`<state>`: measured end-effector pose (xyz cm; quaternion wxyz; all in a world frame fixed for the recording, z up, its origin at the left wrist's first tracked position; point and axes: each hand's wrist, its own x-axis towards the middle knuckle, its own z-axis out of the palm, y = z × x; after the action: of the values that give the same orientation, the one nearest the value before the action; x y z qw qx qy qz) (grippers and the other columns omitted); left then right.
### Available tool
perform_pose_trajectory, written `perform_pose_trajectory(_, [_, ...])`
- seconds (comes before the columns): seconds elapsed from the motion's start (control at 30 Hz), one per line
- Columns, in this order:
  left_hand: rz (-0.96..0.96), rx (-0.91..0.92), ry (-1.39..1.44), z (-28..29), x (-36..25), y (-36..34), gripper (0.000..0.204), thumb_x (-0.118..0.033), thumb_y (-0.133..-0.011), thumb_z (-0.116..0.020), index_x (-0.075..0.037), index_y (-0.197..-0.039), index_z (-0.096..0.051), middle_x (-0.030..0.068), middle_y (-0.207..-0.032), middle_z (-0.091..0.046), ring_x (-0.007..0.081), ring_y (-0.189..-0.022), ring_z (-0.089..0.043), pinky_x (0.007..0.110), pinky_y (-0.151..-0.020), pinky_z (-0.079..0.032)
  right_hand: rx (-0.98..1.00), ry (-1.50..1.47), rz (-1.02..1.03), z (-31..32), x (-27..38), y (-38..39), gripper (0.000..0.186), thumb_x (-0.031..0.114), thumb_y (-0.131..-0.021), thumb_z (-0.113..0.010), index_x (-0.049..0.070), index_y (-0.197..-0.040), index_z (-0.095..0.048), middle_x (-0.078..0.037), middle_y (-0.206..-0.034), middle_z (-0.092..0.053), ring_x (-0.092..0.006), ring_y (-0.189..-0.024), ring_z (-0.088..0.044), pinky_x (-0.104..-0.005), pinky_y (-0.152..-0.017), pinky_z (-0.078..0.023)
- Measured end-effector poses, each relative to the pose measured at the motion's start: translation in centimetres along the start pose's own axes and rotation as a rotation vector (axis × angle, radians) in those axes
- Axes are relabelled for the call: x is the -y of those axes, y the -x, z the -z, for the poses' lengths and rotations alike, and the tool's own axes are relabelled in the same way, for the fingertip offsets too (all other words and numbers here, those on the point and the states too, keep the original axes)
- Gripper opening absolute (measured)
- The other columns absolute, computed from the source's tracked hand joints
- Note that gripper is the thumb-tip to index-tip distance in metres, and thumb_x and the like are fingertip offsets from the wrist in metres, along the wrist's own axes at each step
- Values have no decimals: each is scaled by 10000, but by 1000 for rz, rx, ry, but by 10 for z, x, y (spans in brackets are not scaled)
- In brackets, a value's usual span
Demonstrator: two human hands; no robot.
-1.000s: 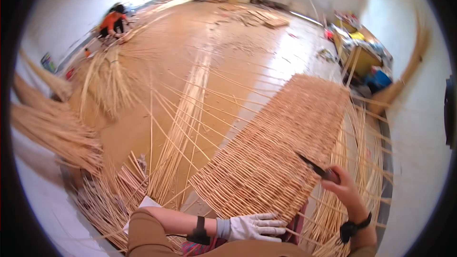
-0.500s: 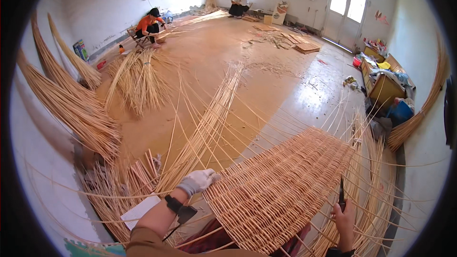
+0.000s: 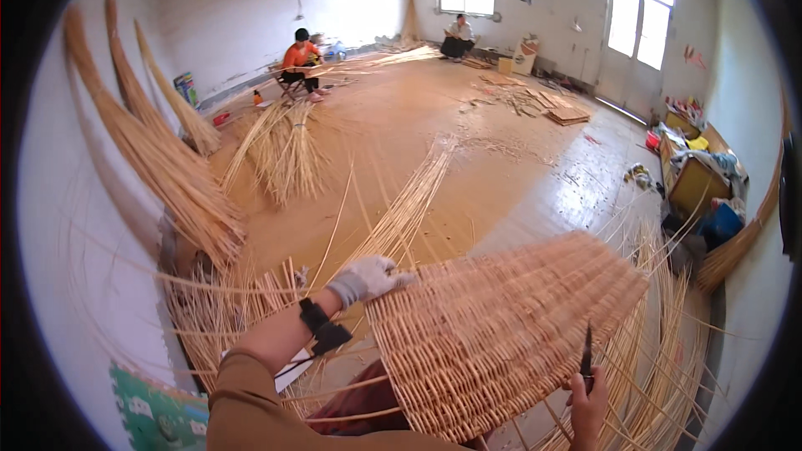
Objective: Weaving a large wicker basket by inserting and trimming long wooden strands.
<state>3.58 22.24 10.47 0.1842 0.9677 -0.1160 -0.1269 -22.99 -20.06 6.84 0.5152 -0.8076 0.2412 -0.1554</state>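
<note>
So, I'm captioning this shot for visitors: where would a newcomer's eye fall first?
The large woven panel fills the lower middle, with the gloved left hand at its upper left corner and the right hand holding a dark knife point-up by its lower right edge. Tall bundles of straw-coloured rods lean along the left wall. Farther back, left of centre, sits a co-worker in orange.

One woven panel (image 3: 501, 334) is being seen toward five o'clock, and one knife (image 3: 587, 357) toward four. Two hands are being shown: one gloved hand (image 3: 365, 278) at seven, one bare hand (image 3: 589, 407) past four. Two seated people (image 3: 298, 60) are being counted around eleven and one, three leaning bundles (image 3: 171, 171) at ten, one door (image 3: 642, 29) at two.
</note>
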Motion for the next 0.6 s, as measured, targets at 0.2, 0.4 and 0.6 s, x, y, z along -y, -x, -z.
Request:
perform_pose_trajectory(0.2, [-174, -318, 77, 97, -52, 70, 736, -743, -921, -605, -25, -985, -752, 210, -843, -723, 348, -801, -709, 425, -763, -548, -208, 60, 294, 30, 57, 27, 191, 175, -1025, -614, 11, -1117, -581, -2, -676, -534, -67, -559, -475, -267, -506, -383])
perform_pose_trajectory(0.4, [-353, -701, 191, 169, -70, 131, 761, -734, -867, -680, 7, -1025, -751, 225, -826, -724, 341, -787, -733, 431, -732, -550, -483, 19, 563, 54, 104, 33, 276, 233, -1070, -605, 23, -1245, -565, 36, -717, -477, -54, -625, -370, -275, -554, -264])
perform_pose_trajectory(0.6, [-318, -1001, 187, 231, -75, 168, 852, -793, -793, -709, 6, -1088, -751, 190, -881, -748, 294, -817, -741, 405, -765, -563, -620, -143, 971, 49, 160, -44, 293, 219, -1085, -577, 26, -1302, -538, 41, -780, -503, -48, -675, -388, -259, -580, -274])
